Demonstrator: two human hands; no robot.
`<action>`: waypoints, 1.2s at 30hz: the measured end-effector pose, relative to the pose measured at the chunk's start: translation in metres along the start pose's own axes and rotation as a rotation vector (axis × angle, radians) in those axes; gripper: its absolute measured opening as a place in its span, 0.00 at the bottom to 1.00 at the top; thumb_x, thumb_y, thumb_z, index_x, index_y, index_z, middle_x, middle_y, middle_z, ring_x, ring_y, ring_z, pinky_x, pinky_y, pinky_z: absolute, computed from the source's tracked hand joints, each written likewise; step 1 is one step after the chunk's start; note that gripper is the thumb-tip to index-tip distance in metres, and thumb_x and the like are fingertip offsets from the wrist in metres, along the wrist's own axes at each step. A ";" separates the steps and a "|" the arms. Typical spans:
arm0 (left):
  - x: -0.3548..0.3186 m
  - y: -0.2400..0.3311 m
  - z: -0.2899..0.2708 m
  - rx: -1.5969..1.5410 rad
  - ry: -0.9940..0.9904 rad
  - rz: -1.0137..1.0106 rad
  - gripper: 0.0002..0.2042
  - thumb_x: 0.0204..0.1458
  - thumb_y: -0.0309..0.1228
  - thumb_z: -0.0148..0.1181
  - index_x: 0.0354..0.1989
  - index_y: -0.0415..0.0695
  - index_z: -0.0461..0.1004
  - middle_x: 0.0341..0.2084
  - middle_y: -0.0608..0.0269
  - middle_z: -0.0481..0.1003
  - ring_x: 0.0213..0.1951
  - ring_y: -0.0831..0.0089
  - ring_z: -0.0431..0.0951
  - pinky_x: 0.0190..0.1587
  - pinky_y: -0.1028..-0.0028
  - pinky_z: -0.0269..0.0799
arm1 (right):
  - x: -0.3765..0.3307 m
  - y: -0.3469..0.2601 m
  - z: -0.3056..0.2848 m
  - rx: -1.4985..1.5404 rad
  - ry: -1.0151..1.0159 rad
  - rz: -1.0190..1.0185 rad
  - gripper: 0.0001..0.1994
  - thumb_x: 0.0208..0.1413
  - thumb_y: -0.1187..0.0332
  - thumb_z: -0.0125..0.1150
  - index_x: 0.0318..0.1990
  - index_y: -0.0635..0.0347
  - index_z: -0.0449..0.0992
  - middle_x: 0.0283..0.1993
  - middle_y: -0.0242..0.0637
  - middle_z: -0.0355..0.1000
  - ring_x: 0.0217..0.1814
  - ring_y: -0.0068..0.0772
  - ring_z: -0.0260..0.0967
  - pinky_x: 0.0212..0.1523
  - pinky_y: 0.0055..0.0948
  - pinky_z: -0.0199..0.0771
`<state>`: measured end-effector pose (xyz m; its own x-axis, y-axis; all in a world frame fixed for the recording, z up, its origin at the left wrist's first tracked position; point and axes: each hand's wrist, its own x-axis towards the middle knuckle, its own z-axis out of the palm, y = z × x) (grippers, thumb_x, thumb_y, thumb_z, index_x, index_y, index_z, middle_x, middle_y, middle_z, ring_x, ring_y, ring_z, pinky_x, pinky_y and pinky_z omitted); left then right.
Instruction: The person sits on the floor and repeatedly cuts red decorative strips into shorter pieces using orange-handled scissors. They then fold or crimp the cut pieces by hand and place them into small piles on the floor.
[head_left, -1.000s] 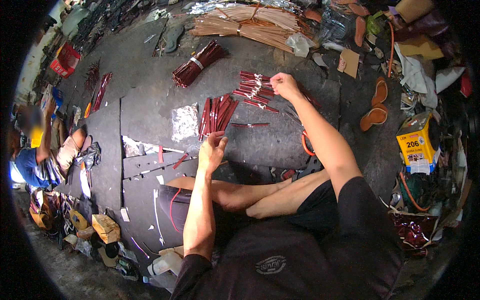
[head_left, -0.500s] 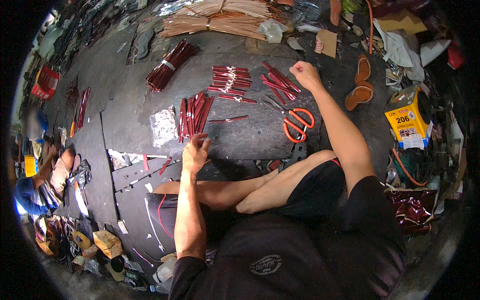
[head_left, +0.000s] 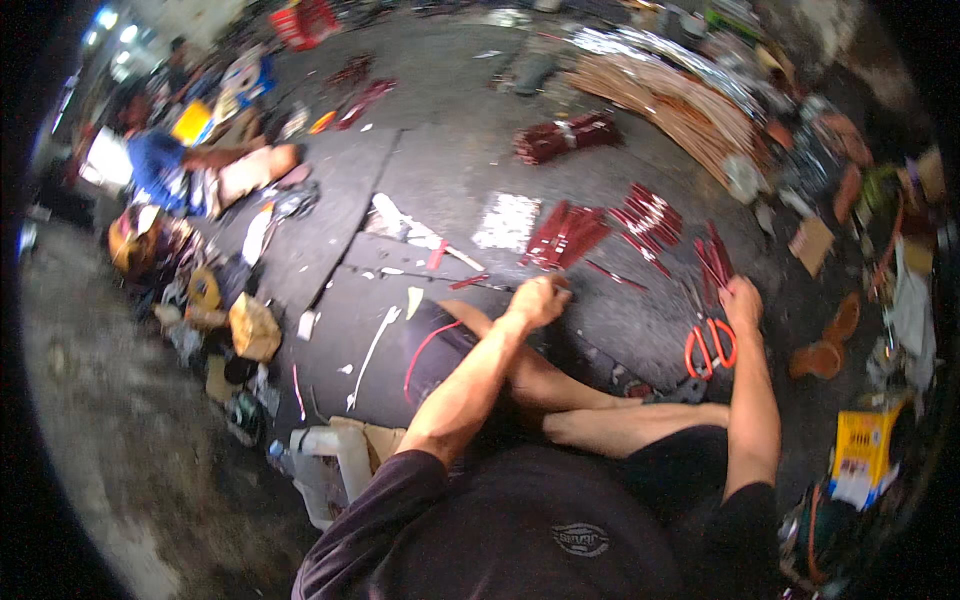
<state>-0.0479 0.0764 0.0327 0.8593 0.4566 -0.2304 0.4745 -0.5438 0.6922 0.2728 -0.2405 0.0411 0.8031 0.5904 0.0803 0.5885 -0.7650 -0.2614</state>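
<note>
- We sit on a dark floor mat (head_left: 640, 330), legs crossed, with both hands out in front of us among dark red strips.
- Our left hand (head_left: 537, 300) rests near the middle of the mat, just below a fanned pile of red strips (head_left: 563, 236). Its fingers are curled in close, and we judge they pinch the end of a strip, though the blur keeps us from being sure.
- Our right hand (head_left: 742, 300) sits toward the mat's right edge, knuckles up, fingers bent down onto a small cluster of strips (head_left: 712, 258). Whether it grips one or only presses on them, we cannot tell.
- Orange-handled scissors (head_left: 708, 343) lie just beside the right hand, on its near side, untouched.
- More strips (head_left: 645, 215) lie spread between the two piles, and a tied bundle of strips (head_left: 567, 135) sits toward the far edge.
- The strips look thin, light and flexible, probably leather or rubber; we judge they will bend and slide over each other, so taking one by its end between thumb and forefinger seems safest.
- White offcuts (head_left: 400, 215) scatter the mat's left part.
</note>
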 end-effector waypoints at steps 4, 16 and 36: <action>-0.001 0.003 0.004 -0.119 0.030 0.037 0.16 0.54 0.37 0.58 0.48 0.42 0.75 0.41 0.50 0.80 0.47 0.54 0.79 0.51 0.60 0.73 | -0.001 -0.014 -0.022 0.061 -0.065 0.041 0.09 0.50 0.68 0.64 0.30 0.63 0.72 0.30 0.48 0.72 0.35 0.53 0.72 0.40 0.44 0.71; -0.003 0.071 -0.013 -1.282 0.073 0.103 0.07 0.61 0.32 0.58 0.39 0.41 0.73 0.30 0.69 0.77 0.34 0.81 0.75 0.38 0.78 0.72 | -0.085 -0.205 -0.050 0.952 -0.419 -0.039 0.05 0.62 0.71 0.57 0.39 0.63 0.69 0.32 0.33 0.72 0.33 0.21 0.70 0.37 0.24 0.73; 0.003 0.055 -0.021 -1.343 0.359 -0.034 0.05 0.60 0.36 0.58 0.38 0.50 0.74 0.33 0.76 0.71 0.37 0.82 0.69 0.45 0.77 0.66 | -0.104 -0.186 -0.043 1.194 -0.250 0.244 0.12 0.63 0.65 0.57 0.42 0.66 0.79 0.29 0.32 0.75 0.29 0.19 0.72 0.34 0.21 0.74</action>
<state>-0.0229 0.0629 0.0845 0.6588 0.7208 -0.2154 -0.2266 0.4631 0.8568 0.0834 -0.1708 0.1224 0.7627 0.5988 -0.2444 -0.1315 -0.2264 -0.9651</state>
